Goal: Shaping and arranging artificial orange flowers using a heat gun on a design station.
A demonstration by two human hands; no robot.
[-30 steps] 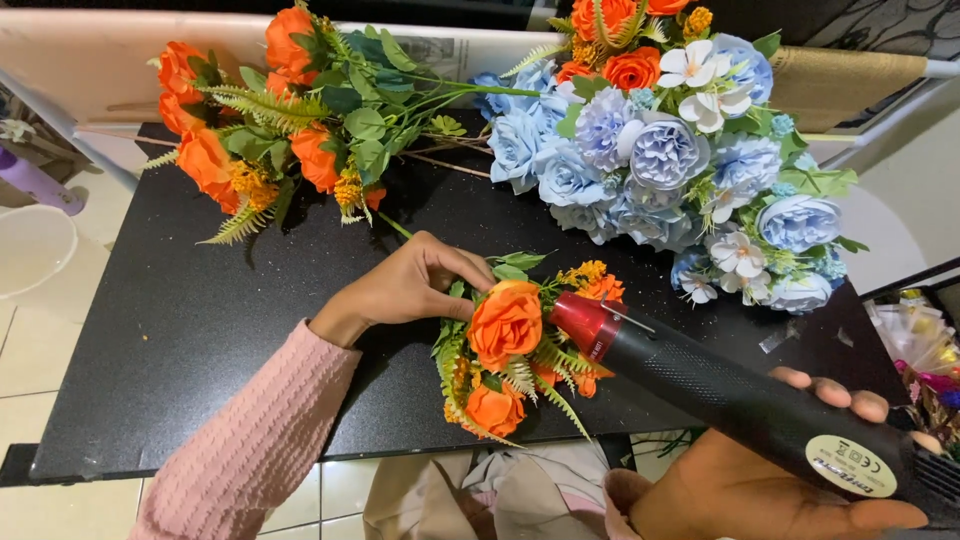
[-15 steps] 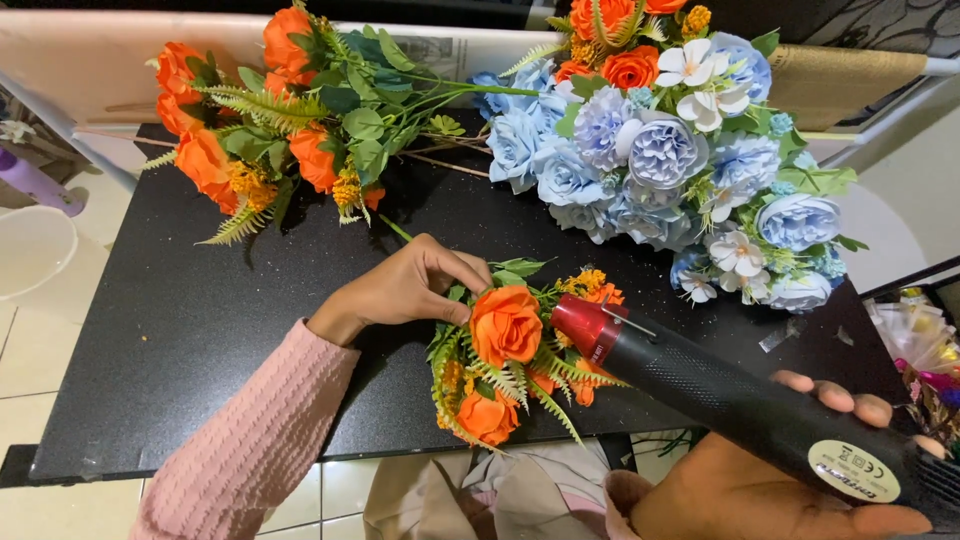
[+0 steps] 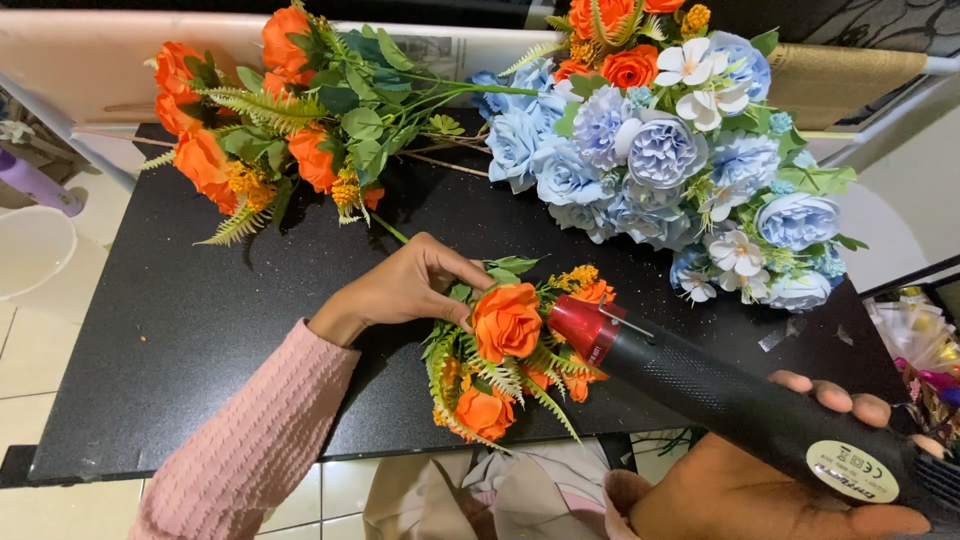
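**Hot tool at the small posy, near table edge**

My left hand (image 3: 405, 288) lay on the small orange flower cluster (image 3: 505, 355), fingers curled down onto its leaves and pinning it to the black table (image 3: 180, 340). My right hand (image 3: 760, 480) was clenched around the black heat tool (image 3: 740, 400), whose red nozzle (image 3: 582, 326) touched the cluster just beside the top rose.

The cluster sat close to the table's near edge, its lower rose and fern tips reaching that edge. Open tabletop lay to the left of my pink sleeve (image 3: 245, 440). The far side was crowded: a loose orange bunch (image 3: 270, 130) at the far left and a blue and white bouquet (image 3: 670, 160) at the far right, both well apart from the cluster.

The tabletop was dark, flat and finely speckled. The petals looked like fabric, the ferns like stiff plastic. The tool's barrel was textured; the sleeve was ribbed knit.
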